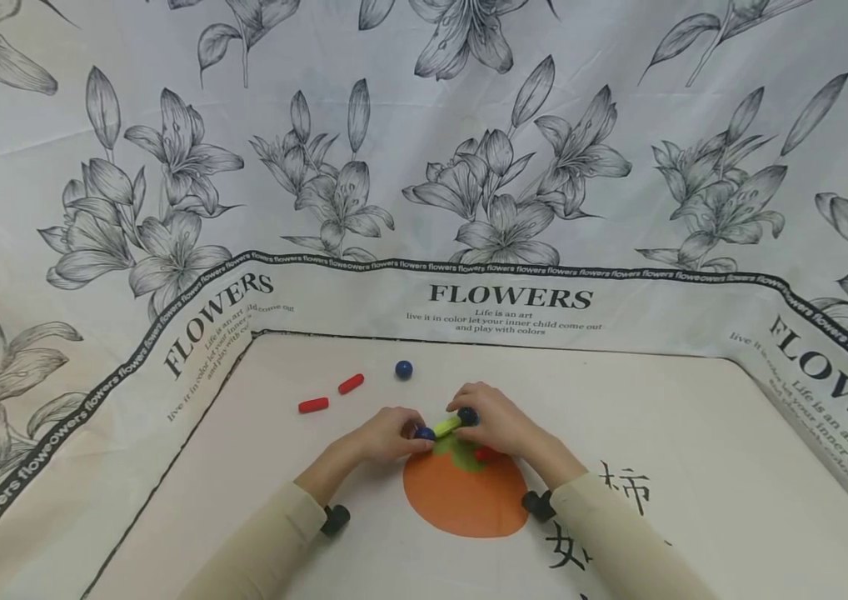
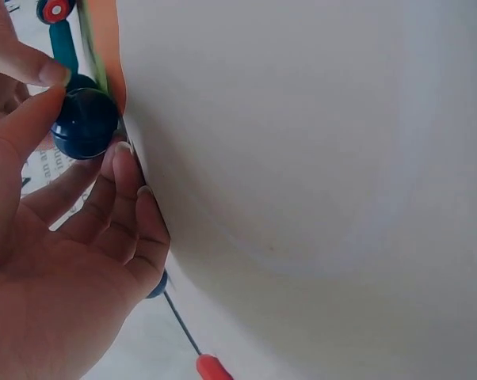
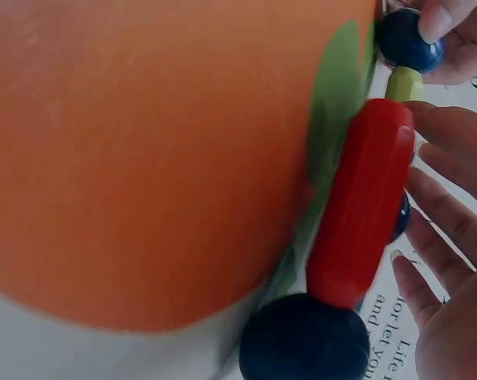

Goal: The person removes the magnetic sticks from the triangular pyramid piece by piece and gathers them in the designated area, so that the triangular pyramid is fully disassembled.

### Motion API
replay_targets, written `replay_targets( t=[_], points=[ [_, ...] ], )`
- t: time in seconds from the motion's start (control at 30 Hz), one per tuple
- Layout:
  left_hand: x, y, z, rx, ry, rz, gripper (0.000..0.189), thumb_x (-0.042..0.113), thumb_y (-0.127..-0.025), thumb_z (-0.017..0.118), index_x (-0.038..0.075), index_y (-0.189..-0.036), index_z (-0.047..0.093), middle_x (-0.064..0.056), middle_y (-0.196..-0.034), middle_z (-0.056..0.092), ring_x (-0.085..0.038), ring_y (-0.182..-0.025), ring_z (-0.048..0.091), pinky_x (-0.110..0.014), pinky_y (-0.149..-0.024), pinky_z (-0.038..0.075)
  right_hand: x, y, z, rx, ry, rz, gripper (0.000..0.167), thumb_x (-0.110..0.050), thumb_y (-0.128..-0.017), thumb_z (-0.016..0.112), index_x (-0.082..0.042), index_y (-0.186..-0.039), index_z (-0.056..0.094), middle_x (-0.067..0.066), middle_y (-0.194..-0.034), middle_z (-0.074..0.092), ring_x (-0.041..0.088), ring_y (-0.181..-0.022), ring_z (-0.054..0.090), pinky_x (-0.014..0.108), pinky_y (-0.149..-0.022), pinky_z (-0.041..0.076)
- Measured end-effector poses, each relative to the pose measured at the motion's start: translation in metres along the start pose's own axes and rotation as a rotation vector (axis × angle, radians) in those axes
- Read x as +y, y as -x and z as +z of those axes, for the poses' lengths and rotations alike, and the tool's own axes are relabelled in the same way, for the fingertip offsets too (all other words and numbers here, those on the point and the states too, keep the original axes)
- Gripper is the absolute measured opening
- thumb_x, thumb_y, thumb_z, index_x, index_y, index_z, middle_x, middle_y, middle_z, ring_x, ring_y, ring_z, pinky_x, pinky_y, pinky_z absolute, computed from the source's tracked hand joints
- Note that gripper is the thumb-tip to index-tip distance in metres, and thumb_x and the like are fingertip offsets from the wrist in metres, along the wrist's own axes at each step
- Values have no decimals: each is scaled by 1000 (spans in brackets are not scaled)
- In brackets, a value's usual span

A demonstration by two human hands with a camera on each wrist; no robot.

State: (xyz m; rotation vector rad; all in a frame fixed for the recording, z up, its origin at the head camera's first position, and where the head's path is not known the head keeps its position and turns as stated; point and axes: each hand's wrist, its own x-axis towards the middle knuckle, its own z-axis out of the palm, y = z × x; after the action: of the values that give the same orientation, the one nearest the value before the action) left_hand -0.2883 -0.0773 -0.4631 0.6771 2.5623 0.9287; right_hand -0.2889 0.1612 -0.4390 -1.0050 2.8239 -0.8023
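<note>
At the top of a printed orange fruit (image 1: 465, 500) on a desk (image 1: 656, 408), one red stick (image 3: 361, 206) sits by the right hand (image 1: 497, 421), whose grip curls round one dark ball (image 1: 467, 416). The left hand (image 1: 385, 435)'s grip pinches one blue ball (image 1: 425, 434); both hands seem to steady one yellow-green stick (image 1: 446, 427) between. Beyond lie two loose red sticks (image 1: 351, 383) and one loose ball (image 1: 403, 369).

Two bars (image 1: 351, 383) are set left of a ball (image 1: 404, 369); a rod (image 1: 447, 427) is flanked by left hand (image 1: 388, 435) and right hand (image 1: 497, 423) at the far edge of the print (image 1: 461, 500).
</note>
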Motion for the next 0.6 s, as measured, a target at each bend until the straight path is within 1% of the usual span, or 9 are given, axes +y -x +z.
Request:
replay_targets(
  t=[0.17,0.3,0.43,0.6],
  points=[
    [-1,1,1,3,2,-21,30,37,-96,73,13,-112,70,1,-84,59,-15,-82,55,-28,-71,45,1,-8,9,-42,-33,5,28,-8,-88,79,-3,-115,76,8,-111,70,26,-104,61,45,-94,51],
    [-1,1,2,3,10,-23,29,37,-96,72,14,-112,70,1,-84,60,-15,-83,56,-29,-72,46,3,-11,13,-66,-23,3,22,-8,-89,78,-8,-110,79,3,-105,71,21,-97,60,39,-87,50],
    [-2,0,1,4,16,-20,29,37,-96,72,14,-113,70,1,-86,61,-15,-85,56,-29,-74,47,4,-13,14,-65,-4,-10,17,-7,-88,78,-10,-105,80,1,-99,71,18,-90,59,35,-82,49],
    [-3,-1,2,8,22,-20,29,38,-96,72,14,-113,69,1,-86,61,-16,-84,56,-30,-74,47,4,-15,14,-63,7,-11,13,-7,-89,78,-10,-101,81,1,-95,71,18,-87,59,34,-81,50]
  ],
)
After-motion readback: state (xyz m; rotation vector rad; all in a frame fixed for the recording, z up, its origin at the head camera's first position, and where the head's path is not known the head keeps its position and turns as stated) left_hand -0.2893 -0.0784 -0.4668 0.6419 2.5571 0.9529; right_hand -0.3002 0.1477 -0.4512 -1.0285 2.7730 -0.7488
